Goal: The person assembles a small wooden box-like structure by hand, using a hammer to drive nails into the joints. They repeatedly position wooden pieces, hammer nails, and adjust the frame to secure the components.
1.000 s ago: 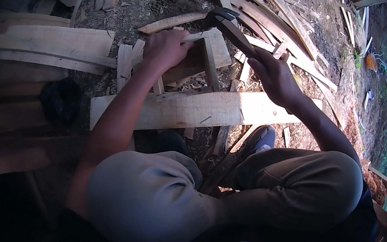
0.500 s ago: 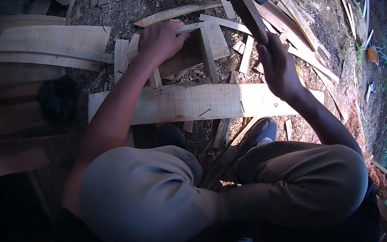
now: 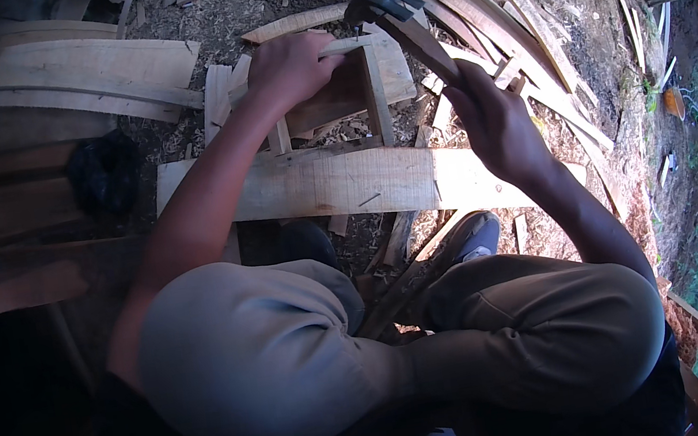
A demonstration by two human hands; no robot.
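My right hand (image 3: 504, 125) is wrapped round the wooden handle of a hammer (image 3: 423, 45). The hammer's dark metal head (image 3: 380, 5) hangs in the air just above the far right corner of a small wooden frame (image 3: 376, 94). At the far edge of that frame is my left hand (image 3: 290, 70), its fingers curled closed on the far slat (image 3: 350, 45); the fingertips are partly hidden, so a nail between them cannot be made out. The frame's near side rests against a wide pale plank (image 3: 327, 187) lying crosswise before my feet. On the plank lies a nail (image 3: 370, 198).
Long boards (image 3: 87, 67) are stacked at the left, with a black plastic bag (image 3: 105, 174) near them. Offcuts and thin strips (image 3: 508, 17) litter the ground at the right and far side. My shoe (image 3: 472, 236) stands close behind the plank.
The hammer has swung down and to the left, its head now nearer the frame's far corner. My right hand has tilted with it; my left hand stays at the far slat.
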